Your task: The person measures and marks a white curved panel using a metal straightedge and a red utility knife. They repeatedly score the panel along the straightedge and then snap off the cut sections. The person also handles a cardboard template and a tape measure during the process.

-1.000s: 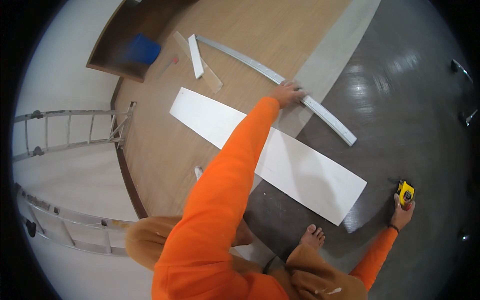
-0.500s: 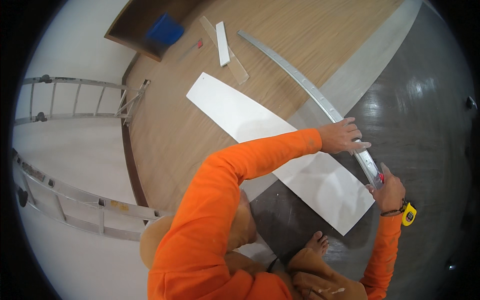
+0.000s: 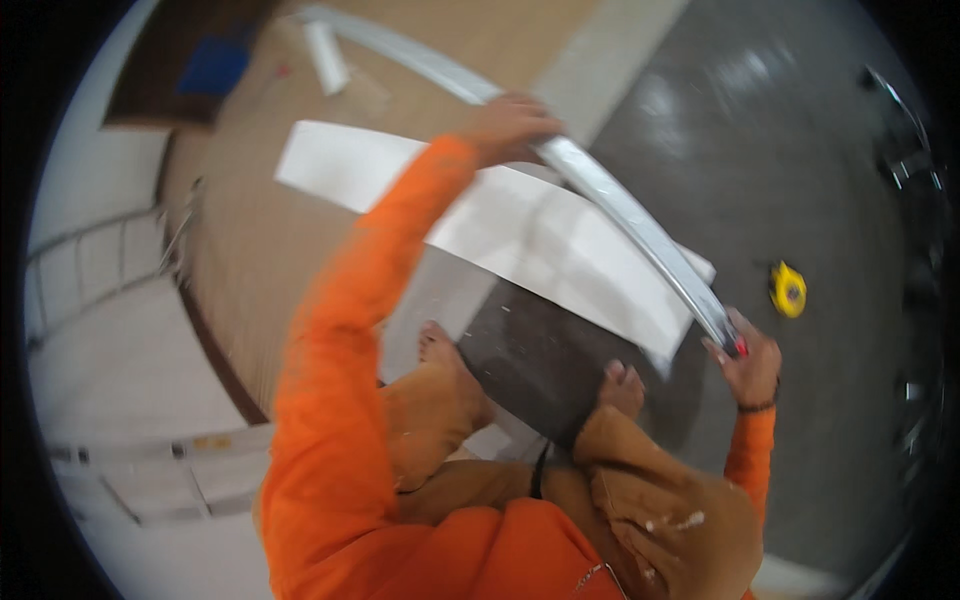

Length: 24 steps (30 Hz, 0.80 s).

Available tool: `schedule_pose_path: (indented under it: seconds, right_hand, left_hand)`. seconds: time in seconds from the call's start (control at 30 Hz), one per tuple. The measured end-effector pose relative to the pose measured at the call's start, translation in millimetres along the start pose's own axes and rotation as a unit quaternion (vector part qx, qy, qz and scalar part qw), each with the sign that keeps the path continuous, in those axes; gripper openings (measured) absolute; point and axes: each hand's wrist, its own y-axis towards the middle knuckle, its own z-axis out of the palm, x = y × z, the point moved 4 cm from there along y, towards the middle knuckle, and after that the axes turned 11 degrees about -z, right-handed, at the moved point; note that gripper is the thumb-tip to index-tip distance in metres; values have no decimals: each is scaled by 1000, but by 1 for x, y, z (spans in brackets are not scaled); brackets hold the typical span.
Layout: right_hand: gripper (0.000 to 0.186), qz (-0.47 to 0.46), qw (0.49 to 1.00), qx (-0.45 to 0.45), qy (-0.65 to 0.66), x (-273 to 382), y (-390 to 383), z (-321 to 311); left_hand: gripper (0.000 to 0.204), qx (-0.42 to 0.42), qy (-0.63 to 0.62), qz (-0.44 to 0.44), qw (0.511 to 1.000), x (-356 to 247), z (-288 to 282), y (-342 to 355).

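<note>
Silver metal bar (image 3: 625, 215) runs slantwise across my view, from the near right to the far left, with both my hands closed on it. Nearest me are my tan trousers (image 3: 655, 485), spotted with pale marks, and my orange sleeves (image 3: 335, 385); beyond them my bare feet (image 3: 622, 390) are set apart on the floor. At near left, the ladder (image 3: 230, 448) bears a yellowish sticker (image 3: 212, 442), too blurred for me to read. My right hand (image 3: 752, 362), a dark bracelet (image 3: 757, 406) at its wrist, grips the near end of the bar, thumb and fingers around it; a small red thing (image 3: 741, 346) shows at my fingertips, too blurred to name. A little farther and to the right, a yellow tape measure (image 3: 789, 290) sits on the dark grey floor (image 3: 825, 190), its dark label a smudge I can't make out. A long white board (image 3: 540, 240) lies ahead of my feet, and the bar passes over its right part; whether they touch I cannot tell. Farther on, my left hand (image 3: 512, 125) is wrapped over the bar, palm down, beyond the board's far edge. At far left, on the wood-toned floor (image 3: 245, 270), a short white strip (image 3: 326, 58) lies beside the bar's far end, and a blue bucket (image 3: 214, 66) is farther left.
</note>
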Motion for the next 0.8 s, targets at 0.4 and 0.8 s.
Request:
schedule_pose_path:
  seconds: [0.4, 0.8]
  right_hand:
    - [71, -91, 992, 86, 24, 12, -99, 66]
    - [64, -140, 986, 78, -47, 56, -13, 100]
  left_hand:
    - [74, 161, 22, -7, 987, -72, 69, -206]
    - [53, 13, -18, -155, 988, -2, 107, -244]
